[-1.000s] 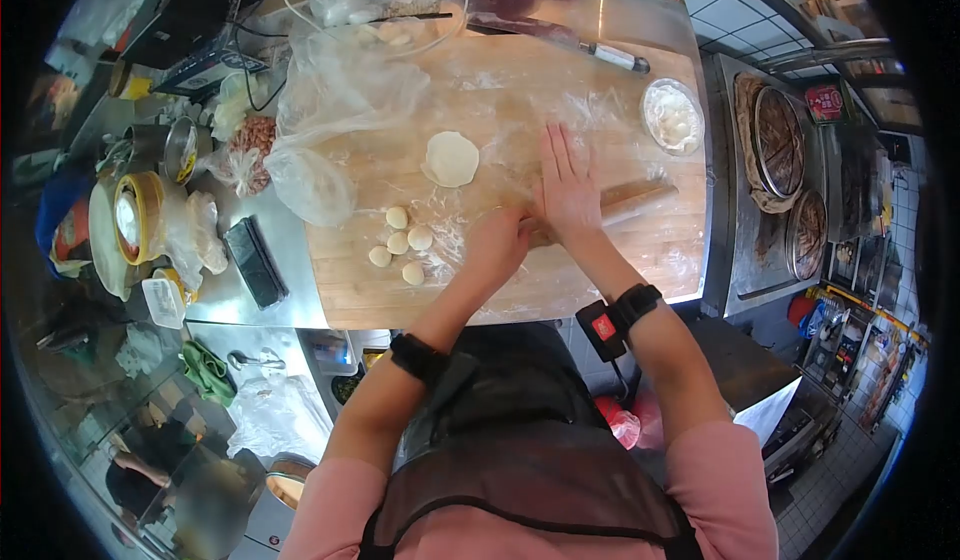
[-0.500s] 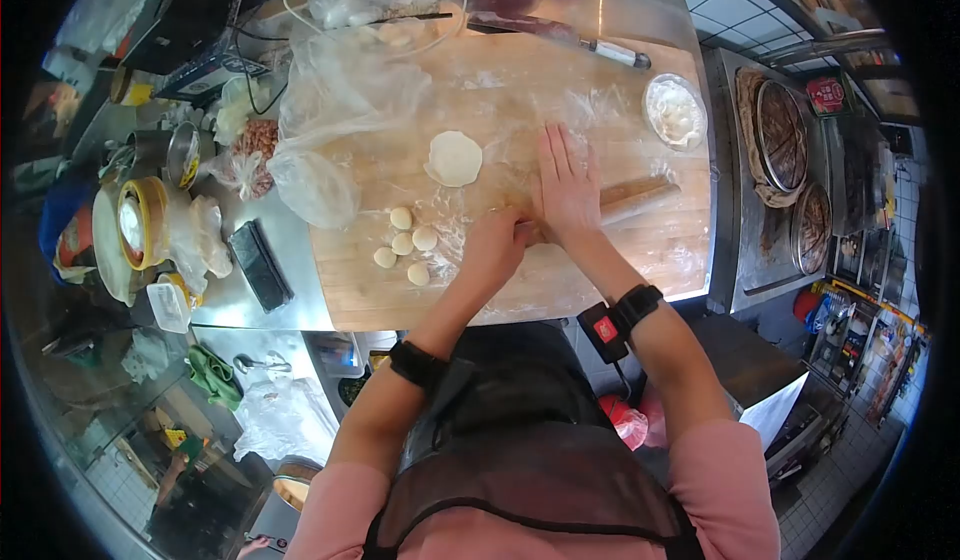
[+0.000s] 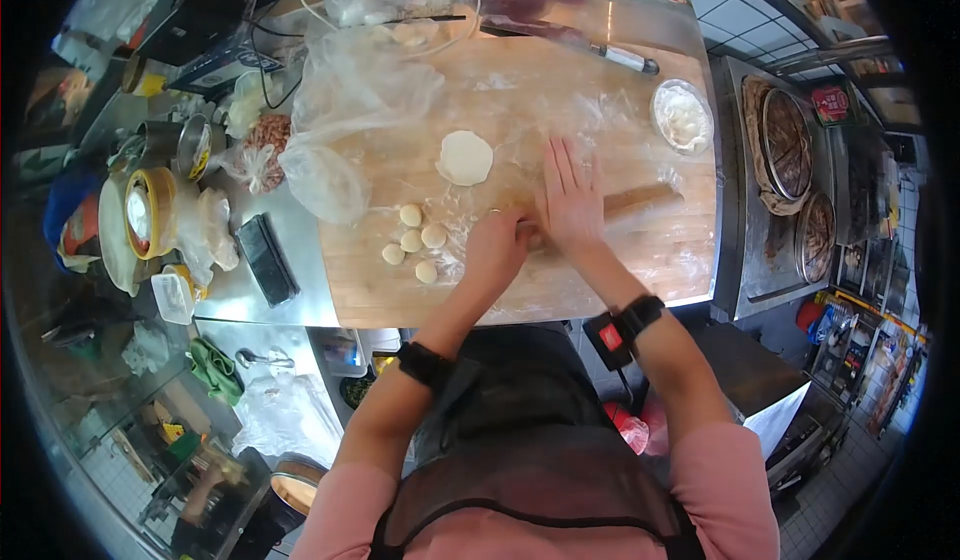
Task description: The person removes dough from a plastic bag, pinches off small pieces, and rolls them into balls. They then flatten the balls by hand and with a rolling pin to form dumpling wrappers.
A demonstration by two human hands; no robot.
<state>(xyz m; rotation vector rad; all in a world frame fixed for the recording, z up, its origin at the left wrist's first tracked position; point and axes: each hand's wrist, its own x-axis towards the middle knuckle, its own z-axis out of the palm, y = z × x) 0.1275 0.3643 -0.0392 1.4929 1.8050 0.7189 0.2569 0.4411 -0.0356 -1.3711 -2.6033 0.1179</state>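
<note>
Fingers (image 3: 565,168) slightly apart, right hand (image 3: 575,215) over rolling pin (image 3: 645,203).
Left hand (image 3: 497,250) curled, can't tell its grip; dough balls (image 3: 434,236) left of centre.

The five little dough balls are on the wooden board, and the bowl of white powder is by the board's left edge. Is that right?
Not quite. The head view shows the bowl of white powder by the right edge of the wooden board, not the left. The five little dough balls are on the board.
</note>
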